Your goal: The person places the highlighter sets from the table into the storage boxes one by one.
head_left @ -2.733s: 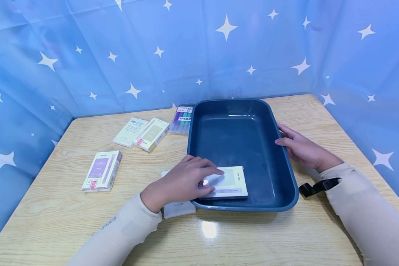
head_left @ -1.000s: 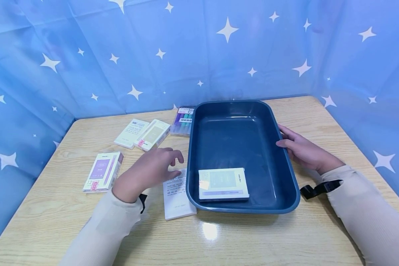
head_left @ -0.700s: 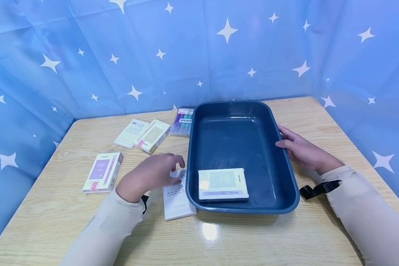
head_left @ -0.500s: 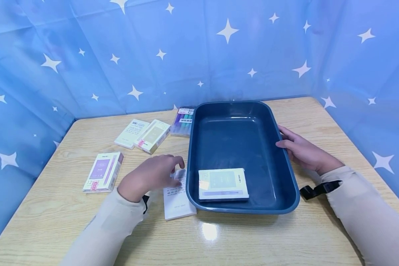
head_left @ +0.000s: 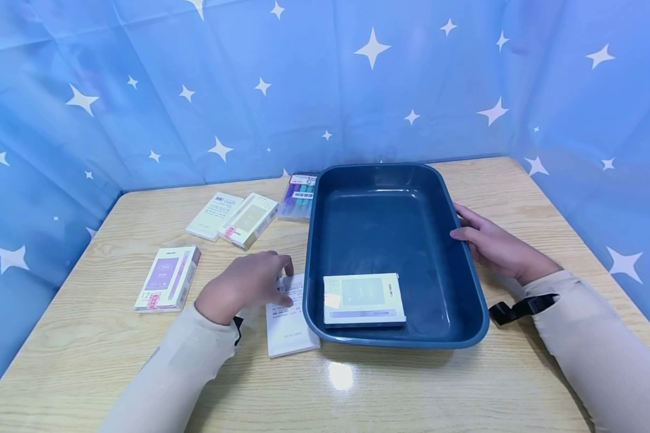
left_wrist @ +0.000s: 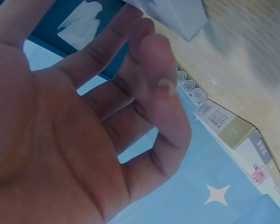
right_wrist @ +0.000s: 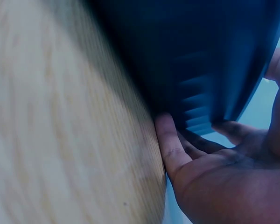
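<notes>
My left hand (head_left: 245, 287) hovers over a flat white box (head_left: 289, 331) with printed text, its fingers loosely bent and the thumb over the box's left part. In the left wrist view the fingertips (left_wrist: 151, 51) lie close to a white box corner (left_wrist: 184, 18); contact is hard to tell. The right hand (head_left: 495, 246) holds the right side of a dark blue plastic tray (head_left: 468, 282), thumb over the rim and fingers outside and below, as the right wrist view shows. Inside the tray's near left corner lies a white box (head_left: 364, 299) with a pen picture.
A purple-and-white box (head_left: 168, 279) lies at left. Behind it, a white box (head_left: 213, 216) touches a beige-and-white box (head_left: 249, 221). A clear case of purple and green pens (head_left: 297, 198) sits partly behind the tray. A blue star-patterned curtain (head_left: 325, 78) borders the wooden table (head_left: 401, 391).
The left hand has let go of the pen-picture box in the tray and moved left, out over the printed white box beside it. My right hand has stayed on the tray.
</notes>
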`<action>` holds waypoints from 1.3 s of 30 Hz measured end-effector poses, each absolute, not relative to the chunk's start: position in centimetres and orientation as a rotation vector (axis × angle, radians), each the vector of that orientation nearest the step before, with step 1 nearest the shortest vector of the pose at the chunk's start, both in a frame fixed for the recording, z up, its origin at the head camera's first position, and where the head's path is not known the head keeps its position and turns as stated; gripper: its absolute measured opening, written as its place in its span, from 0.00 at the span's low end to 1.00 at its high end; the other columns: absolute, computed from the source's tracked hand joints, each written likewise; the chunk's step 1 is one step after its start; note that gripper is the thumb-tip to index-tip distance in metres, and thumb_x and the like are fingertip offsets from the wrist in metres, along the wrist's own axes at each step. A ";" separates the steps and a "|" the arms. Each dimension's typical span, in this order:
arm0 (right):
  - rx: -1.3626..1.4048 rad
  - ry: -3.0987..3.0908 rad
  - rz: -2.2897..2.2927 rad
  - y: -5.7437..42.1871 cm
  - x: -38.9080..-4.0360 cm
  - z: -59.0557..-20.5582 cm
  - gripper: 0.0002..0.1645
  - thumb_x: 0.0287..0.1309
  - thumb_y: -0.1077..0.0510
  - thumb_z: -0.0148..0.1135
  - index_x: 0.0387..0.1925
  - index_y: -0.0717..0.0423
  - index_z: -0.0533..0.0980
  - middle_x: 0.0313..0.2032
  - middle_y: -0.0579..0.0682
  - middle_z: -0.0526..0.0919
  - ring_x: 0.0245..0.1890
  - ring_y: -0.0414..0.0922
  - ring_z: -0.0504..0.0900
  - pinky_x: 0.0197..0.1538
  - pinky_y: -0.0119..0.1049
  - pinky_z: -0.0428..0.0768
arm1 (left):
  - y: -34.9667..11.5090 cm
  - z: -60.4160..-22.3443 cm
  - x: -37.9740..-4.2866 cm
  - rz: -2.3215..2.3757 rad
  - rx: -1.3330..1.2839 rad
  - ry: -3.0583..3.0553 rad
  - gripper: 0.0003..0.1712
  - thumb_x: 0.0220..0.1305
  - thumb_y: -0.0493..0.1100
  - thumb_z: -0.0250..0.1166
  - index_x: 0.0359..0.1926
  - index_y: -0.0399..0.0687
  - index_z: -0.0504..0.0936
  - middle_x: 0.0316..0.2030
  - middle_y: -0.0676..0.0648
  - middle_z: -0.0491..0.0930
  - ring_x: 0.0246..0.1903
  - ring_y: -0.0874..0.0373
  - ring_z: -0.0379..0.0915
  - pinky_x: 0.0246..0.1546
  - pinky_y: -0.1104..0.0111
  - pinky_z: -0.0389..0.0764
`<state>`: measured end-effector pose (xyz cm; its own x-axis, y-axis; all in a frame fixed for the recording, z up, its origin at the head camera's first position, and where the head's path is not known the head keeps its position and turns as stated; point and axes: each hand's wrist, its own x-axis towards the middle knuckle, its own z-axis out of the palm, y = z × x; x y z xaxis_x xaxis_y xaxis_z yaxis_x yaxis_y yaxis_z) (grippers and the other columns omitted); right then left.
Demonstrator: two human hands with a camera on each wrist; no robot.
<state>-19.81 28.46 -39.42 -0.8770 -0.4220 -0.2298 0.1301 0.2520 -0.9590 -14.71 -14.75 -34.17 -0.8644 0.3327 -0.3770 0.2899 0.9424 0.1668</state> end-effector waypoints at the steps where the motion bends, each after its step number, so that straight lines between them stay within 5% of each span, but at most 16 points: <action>1: -0.266 2.085 -1.663 28.5 -19.8 -39.4 0.42 0.78 0.52 0.43 0.80 0.41 0.32 0.75 0.60 0.52 0.52 0.29 0.79 0.52 0.27 0.80 | -14.8 -34.2 -14.8 0.149 0.450 2.689 0.29 0.49 0.53 0.79 0.52 0.55 0.82 0.38 0.53 0.80 0.33 0.57 0.74 0.38 0.62 0.77; 15: -0.265 2.079 -1.661 28.4 -19.8 -39.3 0.42 0.78 0.52 0.43 0.80 0.41 0.32 0.76 0.63 0.49 0.53 0.28 0.78 0.52 0.27 0.80 | -14.9 -34.2 -14.9 0.149 0.473 2.678 0.30 0.50 0.54 0.79 0.53 0.56 0.81 0.38 0.52 0.79 0.34 0.57 0.73 0.38 0.63 0.76; 22: -0.266 2.076 -1.667 28.4 -19.8 -39.6 0.42 0.78 0.52 0.43 0.80 0.40 0.32 0.75 0.60 0.51 0.53 0.28 0.78 0.52 0.26 0.79 | -14.8 -33.9 -13.4 0.116 0.501 2.683 0.44 0.45 0.57 0.81 0.64 0.59 0.76 0.51 0.49 0.79 0.44 0.54 0.75 0.44 0.54 0.79; 30: -0.249 2.125 -1.650 28.5 -19.7 -39.7 0.42 0.78 0.52 0.43 0.80 0.39 0.34 0.63 0.41 0.65 0.43 0.32 0.78 0.45 0.26 0.78 | -14.6 -34.1 -11.3 0.096 0.505 2.695 0.58 0.38 0.62 0.83 0.72 0.59 0.69 0.61 0.46 0.75 0.57 0.46 0.73 0.50 0.47 0.78; 39: -0.248 2.113 -1.644 28.5 -19.8 -39.5 0.42 0.78 0.51 0.43 0.80 0.38 0.33 0.71 0.51 0.58 0.38 0.32 0.77 0.44 0.26 0.77 | -14.2 -34.4 -10.5 0.048 0.527 2.691 0.71 0.29 0.70 0.82 0.76 0.54 0.62 0.71 0.40 0.67 0.68 0.37 0.64 0.58 0.30 0.67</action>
